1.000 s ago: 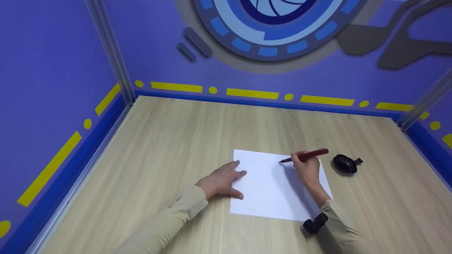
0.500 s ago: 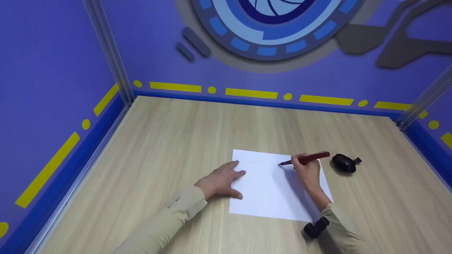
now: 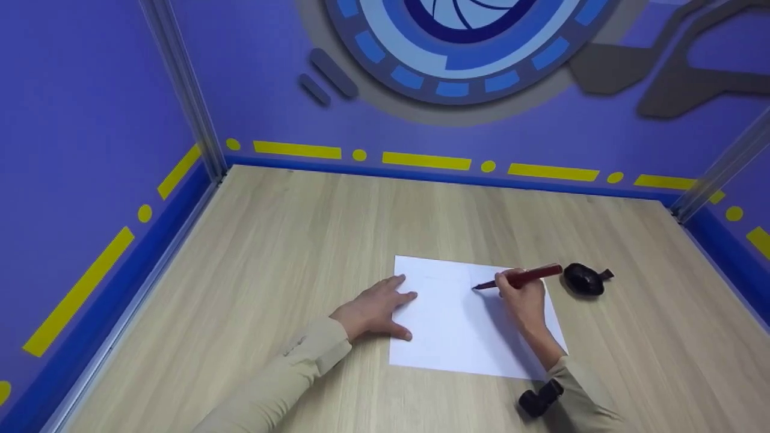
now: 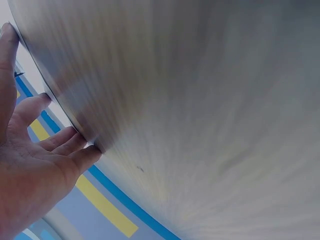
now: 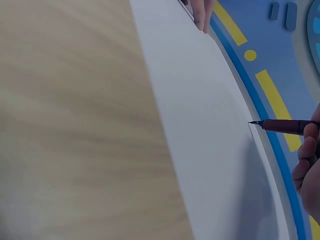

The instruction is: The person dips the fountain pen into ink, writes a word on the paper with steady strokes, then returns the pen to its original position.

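A white sheet of paper [image 3: 445, 325] lies flat on the wooden table, with a very faint line near its far edge. My left hand [image 3: 374, 308] rests on the sheet's left edge, fingers spread and straight; the left wrist view shows this hand [image 4: 35, 165] from the side. In my right hand [image 3: 524, 300] I grip a dark red pen [image 3: 538, 272], slanted, its dark pointed tip at the upper right part of the paper. From the right wrist, the pen [image 5: 282, 126] shows a thin dark tip at the paper; part of the right hand [image 5: 311, 175] is cut off by the frame.
A small glossy black dish-like object [image 3: 583, 280] with a short tab stands right of the paper. A black device [image 3: 540, 399] sits by the right sleeve. Blue-purple walls [image 3: 289, 108] with yellow marks enclose the table [image 3: 301, 240] at the back and sides.
My right hand and the pen tip have moved slightly down the sheet, towards me. The left hand keeps its place on the paper's edge.
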The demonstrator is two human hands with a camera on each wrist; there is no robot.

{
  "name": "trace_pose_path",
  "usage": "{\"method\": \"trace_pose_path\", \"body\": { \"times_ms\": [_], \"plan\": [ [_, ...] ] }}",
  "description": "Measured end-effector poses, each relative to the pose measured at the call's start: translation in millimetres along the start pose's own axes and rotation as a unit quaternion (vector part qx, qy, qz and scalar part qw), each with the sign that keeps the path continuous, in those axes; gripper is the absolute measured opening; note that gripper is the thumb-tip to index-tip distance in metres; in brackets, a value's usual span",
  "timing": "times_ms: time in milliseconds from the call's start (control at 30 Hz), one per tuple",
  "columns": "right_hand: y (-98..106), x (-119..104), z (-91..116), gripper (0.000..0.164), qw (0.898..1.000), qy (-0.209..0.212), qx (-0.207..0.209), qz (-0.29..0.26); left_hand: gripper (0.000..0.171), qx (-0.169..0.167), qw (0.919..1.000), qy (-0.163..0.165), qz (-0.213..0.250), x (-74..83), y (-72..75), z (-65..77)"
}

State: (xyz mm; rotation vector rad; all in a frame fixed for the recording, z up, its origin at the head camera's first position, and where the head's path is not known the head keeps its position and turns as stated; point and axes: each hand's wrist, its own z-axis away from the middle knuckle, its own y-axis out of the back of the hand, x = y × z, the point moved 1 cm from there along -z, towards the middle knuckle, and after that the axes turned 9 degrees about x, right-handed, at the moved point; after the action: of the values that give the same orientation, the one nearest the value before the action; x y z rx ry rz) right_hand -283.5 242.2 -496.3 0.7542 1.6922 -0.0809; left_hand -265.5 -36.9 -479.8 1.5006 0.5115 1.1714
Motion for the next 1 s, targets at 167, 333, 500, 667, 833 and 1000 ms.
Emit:
{"method": "trace_pose_path", "body": {
  "times_ms": [167,333,500,667,833,1000],
  "plan": [
    [0.4,-1.1,4.2,0.012,1.000,-0.008,-0.009,-0.011,0.080,0.003,1.0000,-0.003,0.002,-1.9,0.1,1.1],
    [0.1,0.2,6.9,0.010,1.000,-0.020,-0.003,-0.023,0.081,0.007,0.9998,-0.016,-0.004,-2.7,-1.0,0.4],
    [3.2,-7.1,10.8,0.011,1.000,-0.024,-0.010,-0.016,0.081,0.007,0.9998,-0.020,-0.008,-2.8,-2.0,-0.3],
    [7.4,-20.9,16.1,0.011,0.999,-0.030,-0.014,-0.016,0.081,0.009,0.9997,-0.021,-0.012,-2.4,-2.4,0.1],
    [5.2,-1.7,11.9,0.012,1.000,-0.024,-0.010,-0.011,0.081,0.005,0.9998,-0.017,-0.007,-1.6,-1.9,-0.3],
    [5.8,0.8,13.8,0.011,1.000,-0.021,-0.009,-0.007,0.081,0.005,0.9998,-0.017,-0.004,-1.7,-1.3,-1.2]
  ]
}}
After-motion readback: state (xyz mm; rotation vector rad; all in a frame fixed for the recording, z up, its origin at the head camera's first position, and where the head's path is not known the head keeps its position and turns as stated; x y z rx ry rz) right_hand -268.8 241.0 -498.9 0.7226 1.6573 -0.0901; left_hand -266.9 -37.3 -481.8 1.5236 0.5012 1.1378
